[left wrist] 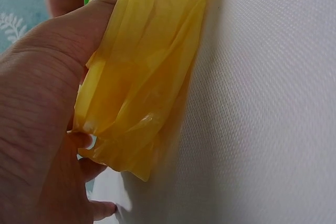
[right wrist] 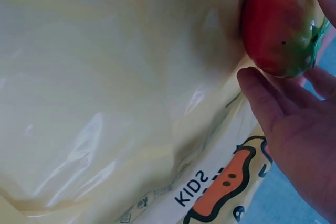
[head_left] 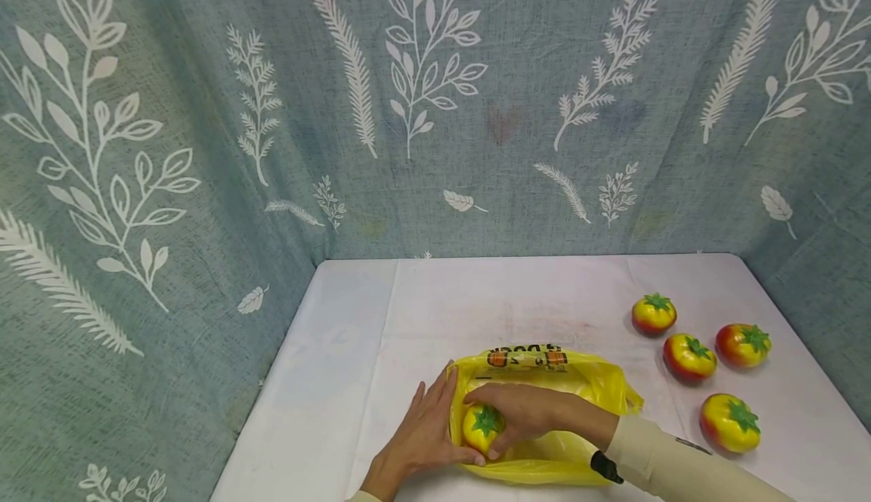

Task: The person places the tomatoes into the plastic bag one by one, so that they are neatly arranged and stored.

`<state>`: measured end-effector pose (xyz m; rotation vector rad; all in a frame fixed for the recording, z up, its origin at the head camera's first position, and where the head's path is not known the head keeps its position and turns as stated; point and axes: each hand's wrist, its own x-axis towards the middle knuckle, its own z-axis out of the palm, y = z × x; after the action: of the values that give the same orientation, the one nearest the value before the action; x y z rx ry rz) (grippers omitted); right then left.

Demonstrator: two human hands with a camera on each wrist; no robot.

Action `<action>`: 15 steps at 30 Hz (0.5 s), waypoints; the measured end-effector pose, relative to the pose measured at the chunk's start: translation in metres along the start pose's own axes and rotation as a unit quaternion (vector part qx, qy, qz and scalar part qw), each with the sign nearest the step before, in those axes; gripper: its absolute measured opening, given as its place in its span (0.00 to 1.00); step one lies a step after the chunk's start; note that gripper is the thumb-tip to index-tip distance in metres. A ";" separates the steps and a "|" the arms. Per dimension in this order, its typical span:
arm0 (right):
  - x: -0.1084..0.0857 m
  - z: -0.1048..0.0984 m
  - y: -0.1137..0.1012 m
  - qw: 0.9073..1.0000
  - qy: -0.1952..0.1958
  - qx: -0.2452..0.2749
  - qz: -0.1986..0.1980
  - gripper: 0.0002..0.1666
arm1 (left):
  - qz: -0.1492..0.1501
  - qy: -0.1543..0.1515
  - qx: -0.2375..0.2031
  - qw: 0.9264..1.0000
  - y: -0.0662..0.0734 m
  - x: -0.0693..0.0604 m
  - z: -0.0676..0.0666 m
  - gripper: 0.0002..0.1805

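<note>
A yellow plastic bag [head_left: 605, 381] lies on the table with its mouth spread wide. My left hand [head_left: 425, 434] grips the bag's left edge, thumb at the near side of the opening and fingers along the outside. In the left wrist view the bag's folded wall [left wrist: 152, 66] hangs beside that hand. Inside the mouth, at its left end, my right hand [head_left: 534, 411] holds a yellow-and-red toy tomato [head_left: 481, 428] with a green star-shaped top. The right wrist view shows the tomato's red side [right wrist: 278, 24] between thumb and fingers. Its contact with the bag's bottom is hidden.
Several more toy tomatoes stand on the right of the white table [head_left: 490, 298]: one at the back [head_left: 654, 315], one near the middle [head_left: 689, 358], one farther right [head_left: 743, 345] and one nearer [head_left: 729, 423]. A patterned green curtain [head_left: 517, 109] encloses the table.
</note>
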<state>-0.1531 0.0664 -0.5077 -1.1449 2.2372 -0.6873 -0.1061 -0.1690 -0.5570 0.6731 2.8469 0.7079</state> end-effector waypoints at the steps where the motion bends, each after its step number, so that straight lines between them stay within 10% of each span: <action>1: -0.001 -0.001 0.000 1.000 0.004 0.001 0.000 0.48 | 0.001 0.001 0.001 1.000 0.000 0.000 0.000 0.78; 15: -0.005 -0.001 0.005 0.999 0.037 0.020 0.013 0.44 | -0.004 0.011 -0.001 1.000 0.001 0.003 0.003 0.79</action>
<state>-0.1546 0.0734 -0.5090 -1.0853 2.2854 -0.7705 -0.1081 -0.1661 -0.5591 0.6582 2.8668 0.7202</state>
